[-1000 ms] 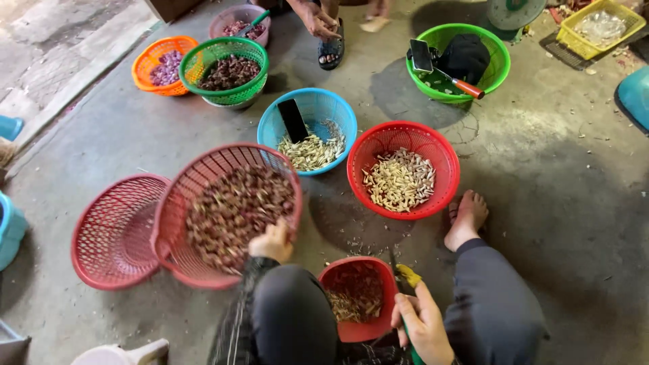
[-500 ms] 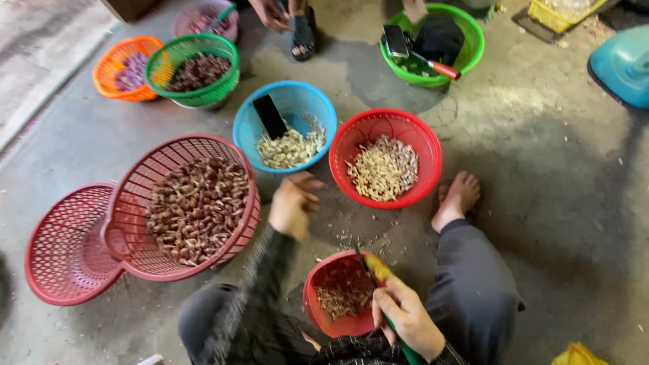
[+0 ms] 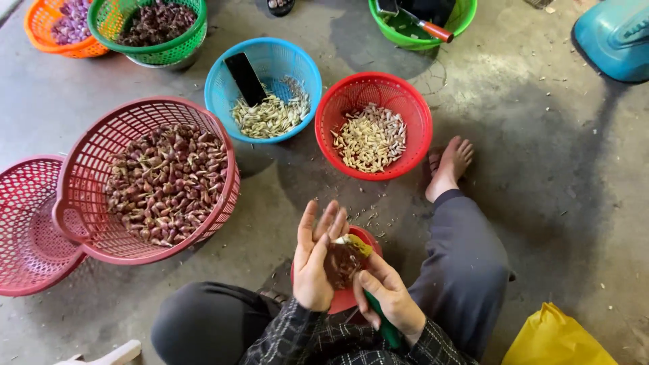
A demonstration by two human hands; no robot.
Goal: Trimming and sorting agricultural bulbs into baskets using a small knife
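My left hand (image 3: 312, 260) is raised over my lap with its fingers stretched upward. A reddish-brown shallot (image 3: 342, 262) rests against its thumb. My right hand (image 3: 387, 297) grips a green-handled knife (image 3: 387, 330), and the yellowish blade tip touches the top of the shallot. A small red bowl (image 3: 346, 301) sits under both hands, mostly hidden. To the left, a large pink-red basket (image 3: 223, 145) full of unpeeled shallots leans on an empty red basket (image 3: 27, 230).
Ahead are a red basket (image 3: 338, 101) of peeled pale pieces and a blue basket (image 3: 304, 61) with trimmings and a black phone (image 3: 245, 78). Further back stand green (image 3: 193, 37), orange (image 3: 37, 30) and another green basket (image 3: 466, 17). My bare foot (image 3: 449, 165) is to the right, with a yellow bag (image 3: 561, 338) nearby.
My left hand pulled back from the large basket of shallots to my lap and now meets the knife over the small bowl. The view has tilted down and closer.
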